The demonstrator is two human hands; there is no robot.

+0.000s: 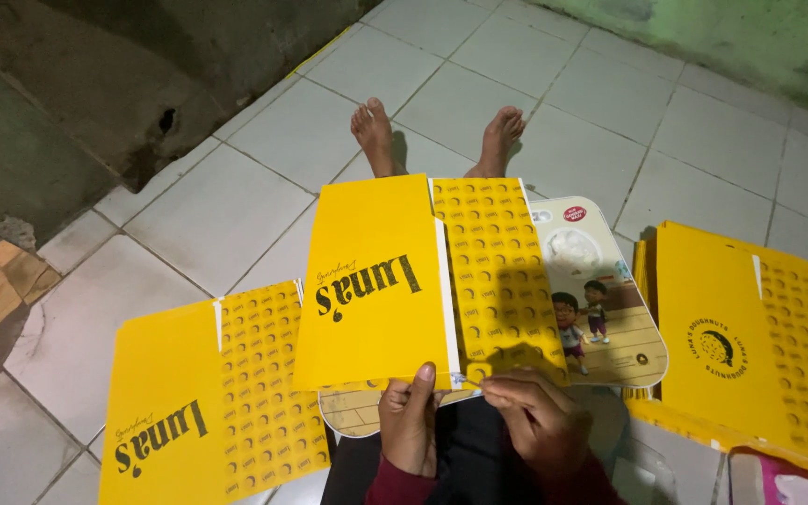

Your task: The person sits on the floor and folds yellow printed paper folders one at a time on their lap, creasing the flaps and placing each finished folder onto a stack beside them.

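On the white tiled floor point(236, 215), a person sits with bare feet point(437, 136) out in front. Over the lap lies a big flat yellow cardboard sheet point(376, 281), plain on one half with dark letters, and dotted with small rings on the other half. It rests on a round-cornered board with cartoon children point(600, 309). The left hand point(411, 421) pinches the sheet's near edge, thumb on top. The right hand point(535, 416) pinches a thin white strip point(465, 381) at that edge.
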